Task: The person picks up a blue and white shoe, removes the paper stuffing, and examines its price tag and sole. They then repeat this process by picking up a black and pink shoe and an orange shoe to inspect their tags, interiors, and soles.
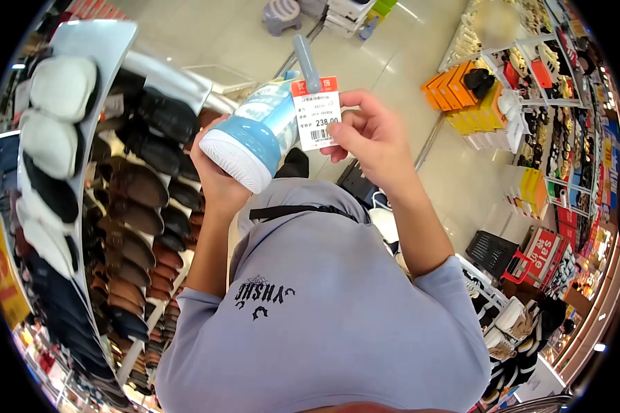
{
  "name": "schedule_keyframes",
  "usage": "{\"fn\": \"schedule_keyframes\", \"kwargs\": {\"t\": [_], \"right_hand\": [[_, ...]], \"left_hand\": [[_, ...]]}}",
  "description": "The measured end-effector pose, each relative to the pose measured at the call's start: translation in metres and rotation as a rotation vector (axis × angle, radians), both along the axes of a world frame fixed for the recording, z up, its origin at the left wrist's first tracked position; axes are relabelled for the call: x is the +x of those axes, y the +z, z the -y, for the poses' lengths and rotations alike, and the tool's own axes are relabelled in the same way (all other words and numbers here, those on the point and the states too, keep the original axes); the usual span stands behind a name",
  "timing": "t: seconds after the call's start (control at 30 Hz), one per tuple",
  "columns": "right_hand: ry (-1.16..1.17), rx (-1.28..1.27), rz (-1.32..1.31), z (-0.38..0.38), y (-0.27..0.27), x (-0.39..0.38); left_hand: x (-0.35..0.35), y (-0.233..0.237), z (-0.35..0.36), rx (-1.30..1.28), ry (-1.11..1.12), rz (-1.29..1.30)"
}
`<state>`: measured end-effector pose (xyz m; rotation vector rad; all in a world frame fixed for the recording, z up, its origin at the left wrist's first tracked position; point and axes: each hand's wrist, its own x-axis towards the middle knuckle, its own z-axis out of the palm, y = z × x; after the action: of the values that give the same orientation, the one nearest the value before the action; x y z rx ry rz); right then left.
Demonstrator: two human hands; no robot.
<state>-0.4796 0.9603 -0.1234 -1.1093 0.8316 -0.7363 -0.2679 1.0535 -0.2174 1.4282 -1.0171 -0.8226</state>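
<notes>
My left hand [217,175] is closed around a light blue sneaker [262,127], tilted so that its white patterned sole faces partly toward me. A white price tag [315,120] with a red top band hangs at the shoe's opening, its printed side turned to me and reading 238.00. Thumb and fingers of my right hand [372,138] pinch the tag's right edge. Above the tag, a grey-blue plastic piece [306,62] with a rounded end sticks out; how it joins the shoe is hidden.
On the left, a shelf rack [107,179] carries rows of white, black and brown shoes. Orange shoe boxes [451,89] and yellow ones stand by the display on the right. A black basket [491,251] sits lower right. A grey stool [281,15] stands on the floor ahead.
</notes>
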Motion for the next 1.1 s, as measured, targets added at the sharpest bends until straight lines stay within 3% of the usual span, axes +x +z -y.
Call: {"fn": "schedule_keyframes", "kwargs": {"t": [0.1, 0.27, 0.43, 0.63, 0.8, 0.9, 0.97, 1.1], "right_hand": [[-0.043, 0.042, 0.006, 0.043, 0.006, 0.001], [-0.076, 0.039, 0.049, 0.105, -0.004, 0.005], [-0.065, 0.007, 0.008, 0.148, -0.02, 0.013], [-0.055, 0.126, 0.05, 0.196, -0.038, 0.028], [0.064, 0.077, -0.098, 0.26, -0.071, 0.028], [0.14, 0.096, -0.186, 0.3, -0.092, 0.027], [0.207, 0.14, -0.233, 0.333, -0.104, 0.025], [0.363, 0.066, -0.329, 0.398, -0.104, 0.027]], "left_hand": [[-0.006, 0.009, 0.055, -0.218, -0.081, 0.103], [-0.006, -0.004, 0.113, -0.088, -0.064, -0.008], [0.003, -0.023, 0.146, -0.043, -0.052, 0.044], [0.001, -0.032, 0.172, 0.057, 0.118, -0.044], [0.015, -0.037, 0.207, 0.1, 0.229, -0.186], [0.02, -0.037, 0.241, 0.034, 0.271, -0.058], [0.028, -0.034, 0.276, -0.17, 0.304, 0.255], [0.042, -0.016, 0.341, -0.236, 0.388, 0.412]]}}
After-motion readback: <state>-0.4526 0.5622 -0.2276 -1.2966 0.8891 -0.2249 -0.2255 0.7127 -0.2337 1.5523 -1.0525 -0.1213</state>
